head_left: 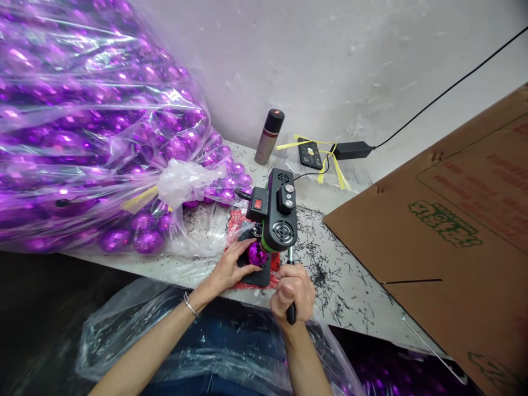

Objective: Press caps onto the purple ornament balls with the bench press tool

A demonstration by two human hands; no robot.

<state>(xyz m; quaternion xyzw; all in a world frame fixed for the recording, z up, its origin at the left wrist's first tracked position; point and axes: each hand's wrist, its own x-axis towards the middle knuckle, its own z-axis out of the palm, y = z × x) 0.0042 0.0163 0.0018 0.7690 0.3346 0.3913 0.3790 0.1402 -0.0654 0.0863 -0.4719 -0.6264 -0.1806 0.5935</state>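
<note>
A small black bench machine (281, 212), which looks like a mini drill press, stands on the table with a red switch on its side. Under its head, a shiny purple faceted ball (257, 254) sits on the black base (259, 276). My left hand (231, 268) grips this ball from the left between thumb and fingers. In my right hand (293, 292), closed in a fist, is the machine's lever (291, 314) with its black grip. The head hides the spot where the machine meets the ball.
On the left bulges a tied clear plastic bag (181, 181) full of purple balls. Behind the machine are a dark bottle (270, 137), a phone (309, 154) and a black power adapter (353, 149). A cardboard box (445, 236) stands right. Black shavings (319, 273) litter the white table.
</note>
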